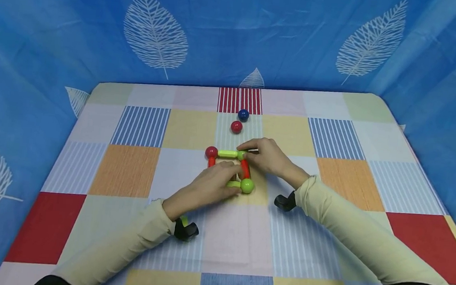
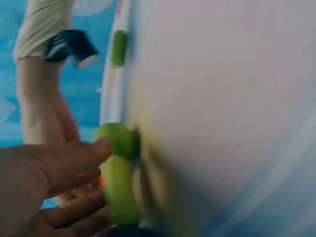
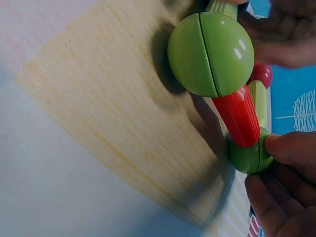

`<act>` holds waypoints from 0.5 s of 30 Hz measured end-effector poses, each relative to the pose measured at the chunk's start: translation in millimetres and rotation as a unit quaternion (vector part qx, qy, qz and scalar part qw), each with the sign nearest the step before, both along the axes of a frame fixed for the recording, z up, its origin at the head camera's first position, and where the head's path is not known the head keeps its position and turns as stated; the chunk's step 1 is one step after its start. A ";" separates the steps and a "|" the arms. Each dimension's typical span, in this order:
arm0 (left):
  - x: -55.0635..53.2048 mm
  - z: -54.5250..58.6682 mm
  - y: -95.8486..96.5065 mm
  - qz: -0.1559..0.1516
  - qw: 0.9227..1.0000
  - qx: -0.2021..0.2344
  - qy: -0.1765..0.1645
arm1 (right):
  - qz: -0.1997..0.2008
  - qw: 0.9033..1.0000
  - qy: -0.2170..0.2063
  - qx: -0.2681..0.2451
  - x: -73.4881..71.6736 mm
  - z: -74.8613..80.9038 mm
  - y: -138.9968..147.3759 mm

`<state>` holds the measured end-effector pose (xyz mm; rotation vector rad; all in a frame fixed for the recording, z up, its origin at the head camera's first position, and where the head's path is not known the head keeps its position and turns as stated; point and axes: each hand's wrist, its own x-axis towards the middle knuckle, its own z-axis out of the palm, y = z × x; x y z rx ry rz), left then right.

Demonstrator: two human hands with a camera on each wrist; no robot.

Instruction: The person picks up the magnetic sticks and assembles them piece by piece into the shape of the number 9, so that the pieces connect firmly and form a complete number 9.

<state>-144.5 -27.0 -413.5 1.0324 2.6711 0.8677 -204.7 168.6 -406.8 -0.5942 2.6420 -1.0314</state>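
Note:
A closed frame of balls and short rods lies mid-table in the head view. Its far side is a light green rod (image 1: pixel 227 154) from a red ball (image 1: pixel 211 152) to a green ball (image 3: pixel 250 157). A red rod (image 3: pixel 238 117) links that ball to a nearer green ball (image 1: pixel 247 186). My right hand (image 1: pixel 269 157) pinches the far green ball between thumb and fingers. My left hand (image 1: pixel 212 182) grips the near side, thumb at the near green ball and fingers behind the green rod (image 2: pixel 121 190). It hides the near left corner.
Beyond the frame, a loose red ball (image 1: pixel 236 127) and a dark blue ball (image 1: pixel 243 115) sit on the patchwork tablecloth (image 1: pixel 240 234). A short green bar (image 2: pixel 118 49) shows farther off in the left wrist view. Blue leaf-print cloth (image 1: pixel 229 29) hangs behind the table and at both sides.

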 end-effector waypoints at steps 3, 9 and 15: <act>0.0 9.9 -9.9 0.010 0.999 0.025 -0.020 | 0.000 1.000 -0.001 -0.001 0.9 0.0 -0.2; 0.2 16.7 -35.1 0.041 0.992 0.100 -0.069 | -0.008 1.000 0.004 -0.005 6.9 2.1 3.8; 5.9 9.9 -54.0 0.089 0.980 0.142 -0.106 | -0.057 0.998 0.032 -0.013 30.5 14.3 36.9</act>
